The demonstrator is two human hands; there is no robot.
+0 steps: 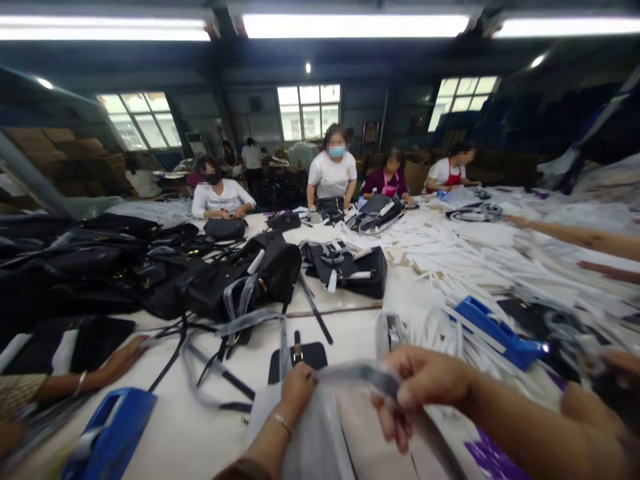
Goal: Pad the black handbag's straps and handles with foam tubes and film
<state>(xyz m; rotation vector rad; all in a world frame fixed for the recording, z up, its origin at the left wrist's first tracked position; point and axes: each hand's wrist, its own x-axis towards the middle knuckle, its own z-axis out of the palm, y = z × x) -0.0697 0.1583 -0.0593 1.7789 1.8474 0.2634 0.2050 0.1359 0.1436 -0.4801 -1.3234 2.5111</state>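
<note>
Near the front of the table my left hand (299, 387), a bracelet at its wrist, is closed on a dark strap (350, 375) in clear plastic film. My right hand (425, 383) grips the same strap further along, thumb pressed on top, and the strap's dark end hangs below it, blurred. Between the two hands the strap runs nearly level. Just beyond my left hand lies a small black flap piece (320, 355) with a gold buckle. A pale plastic sheet (317, 440) spreads beneath my left hand.
Black bags (215, 287) are heaped at the left, white wrapping strips (450, 253) at the right. Blue tape dispensers (123, 427) (500, 333) stand on both sides. A co-worker's hand (123, 358) reaches in at left; other arms (575, 233) reach in at right. Several people work opposite.
</note>
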